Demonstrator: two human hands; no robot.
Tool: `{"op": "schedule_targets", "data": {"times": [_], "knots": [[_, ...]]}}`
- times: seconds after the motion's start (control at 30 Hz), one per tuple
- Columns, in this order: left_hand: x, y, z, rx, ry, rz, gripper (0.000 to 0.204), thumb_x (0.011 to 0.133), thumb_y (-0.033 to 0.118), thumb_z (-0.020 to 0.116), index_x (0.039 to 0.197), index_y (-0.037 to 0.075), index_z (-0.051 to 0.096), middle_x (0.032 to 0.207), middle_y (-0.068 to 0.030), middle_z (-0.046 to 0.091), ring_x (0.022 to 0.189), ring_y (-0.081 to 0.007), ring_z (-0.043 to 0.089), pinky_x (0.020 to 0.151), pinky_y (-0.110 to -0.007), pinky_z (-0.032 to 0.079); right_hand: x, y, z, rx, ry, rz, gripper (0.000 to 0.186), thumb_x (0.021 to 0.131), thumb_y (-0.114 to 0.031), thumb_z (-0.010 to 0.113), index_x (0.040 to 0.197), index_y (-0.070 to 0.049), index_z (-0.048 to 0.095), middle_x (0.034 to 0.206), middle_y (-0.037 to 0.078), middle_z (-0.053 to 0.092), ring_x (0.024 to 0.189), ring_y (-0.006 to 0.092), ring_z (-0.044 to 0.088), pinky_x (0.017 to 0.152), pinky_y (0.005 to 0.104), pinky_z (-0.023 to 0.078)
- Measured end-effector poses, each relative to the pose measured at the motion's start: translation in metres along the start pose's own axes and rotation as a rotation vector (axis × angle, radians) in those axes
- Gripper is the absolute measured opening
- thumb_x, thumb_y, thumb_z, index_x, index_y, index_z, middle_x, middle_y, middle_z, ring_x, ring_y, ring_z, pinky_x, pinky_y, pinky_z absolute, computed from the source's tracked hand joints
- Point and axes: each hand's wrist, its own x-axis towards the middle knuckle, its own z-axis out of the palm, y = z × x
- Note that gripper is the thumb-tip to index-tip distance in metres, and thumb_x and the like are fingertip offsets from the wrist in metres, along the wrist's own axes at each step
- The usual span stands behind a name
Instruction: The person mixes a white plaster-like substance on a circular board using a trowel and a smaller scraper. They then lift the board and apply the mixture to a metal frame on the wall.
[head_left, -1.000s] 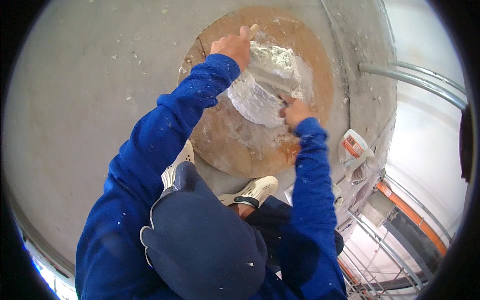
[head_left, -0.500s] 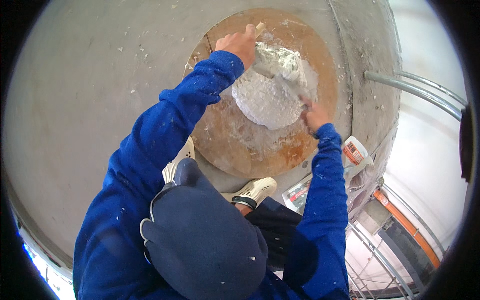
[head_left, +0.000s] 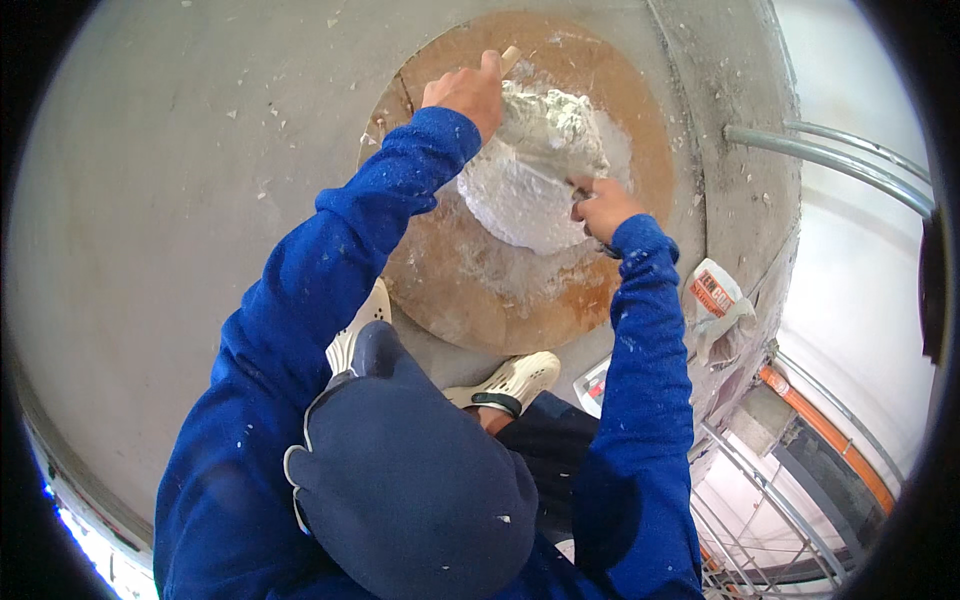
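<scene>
A mound of wet white plaster-like paste point(head_left: 520, 200) lies on a round brown wooden board point(head_left: 450, 290) on the floor. My left hand point(head_left: 470, 97) is closed around a tool with a pale wooden handle point(head_left: 511, 60) at the paste's far left edge. The handle's end sticks out past the fingers, and the tool's working end is hidden. At the right side of the paste, my right hand point(head_left: 607, 209) is closed on a scraper whose flat grey blade point(head_left: 548, 163) seems to lie in the paste. Its handle is mostly hidden by my fingers.
My feet in cream clogs point(head_left: 517, 378) are at the board's near edge. A crumpled white and red bag point(head_left: 715, 290) lies right of my right forearm. Metal pipes point(head_left: 820, 155) and an orange bar point(head_left: 830, 435) stand beyond the floor's right edge. Crumbs dot the grey floor point(head_left: 200, 190).
My right hand has moved left and slightly away from me, over the paste. My left hand stays nearly where it was, still gripping the wooden handle. The view has shifted slightly.
</scene>
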Motion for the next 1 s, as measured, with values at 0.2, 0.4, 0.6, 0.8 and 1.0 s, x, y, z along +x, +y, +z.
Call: {"op": "schedule_targets", "data": {"times": [0.2, 0.4, 0.6, 0.8, 1.0], "knots": [[-0.003, -0.003, 0.002, -0.005, -0.013, -0.002, 0.026, 0.081, 0.011, 0.044, 0.106, 0.004, 0.042, 0.081, -0.0221, 0.063, 0.079, -0.0383, 0.062, 0.072, -0.048, 0.047, 0.000, -0.038, 0.003, 0.143, -0.013, 0.082, 0.056, 0.070, -0.022, 0.057, 0.124, -0.013, 0.050, 0.098, 0.022, 0.062, 0.093, 0.0357, 0.059, 0.085, 0.0383, 0.046], [-0.007, -0.014, 0.004, -0.019, 0.015, 0.001, 0.026, 0.082, 0.013, 0.044, 0.106, 0.004, 0.042, 0.080, -0.0224, 0.063, 0.078, -0.0394, 0.062, 0.068, -0.050, 0.048, 0.006, -0.044, 0.001, 0.113, -0.046, -0.025, 0.054, 0.069, -0.015, 0.058, 0.123, -0.012, 0.052, 0.086, 0.018, 0.064, 0.061, 0.0269, 0.063, 0.068, 0.0349, 0.051], [-0.005, -0.014, 0.008, -0.056, 0.018, 0.019, 0.024, 0.082, 0.013, 0.044, 0.104, 0.004, 0.042, 0.078, -0.0226, 0.063, 0.075, -0.0400, 0.062, 0.065, -0.050, 0.048, 0.010, -0.044, 0.013, 0.045, -0.019, -0.002, 0.054, 0.071, -0.015, 0.056, 0.125, -0.016, 0.050, 0.095, 0.020, 0.063, 0.070, 0.0288, 0.065, 0.066, 0.0365, 0.052], [-0.008, -0.022, 0.013, -0.069, 0.079, 0.035, 0.022, 0.081, 0.012, 0.044, 0.102, 0.004, 0.042, 0.076, -0.0222, 0.063, 0.073, -0.0402, 0.062, 0.065, -0.049, 0.048, 0.009, -0.048, -0.002, 0.277, -0.086, 0.074, 0.057, 0.071, -0.008, 0.054, 0.127, -0.017, 0.048, 0.094, 0.020, 0.063, 0.065, 0.0257, 0.064, 0.060, 0.0349, 0.051], [-0.006, -0.015, 0.011, -0.084, 0.069, 0.047, 0.021, 0.081, 0.011, 0.043, 0.101, 0.004, 0.042, 0.076, -0.0227, 0.063, 0.074, -0.0401, 0.062, 0.066, -0.049, 0.048, 0.028, -0.026, 0.012, 0.005, -0.010, 0.000, 0.052, 0.072, -0.010, 0.057, 0.124, -0.015, 0.052, 0.083, 0.013, 0.060, 0.060, 0.0198, 0.058, 0.053, 0.0349, 0.048]]}}
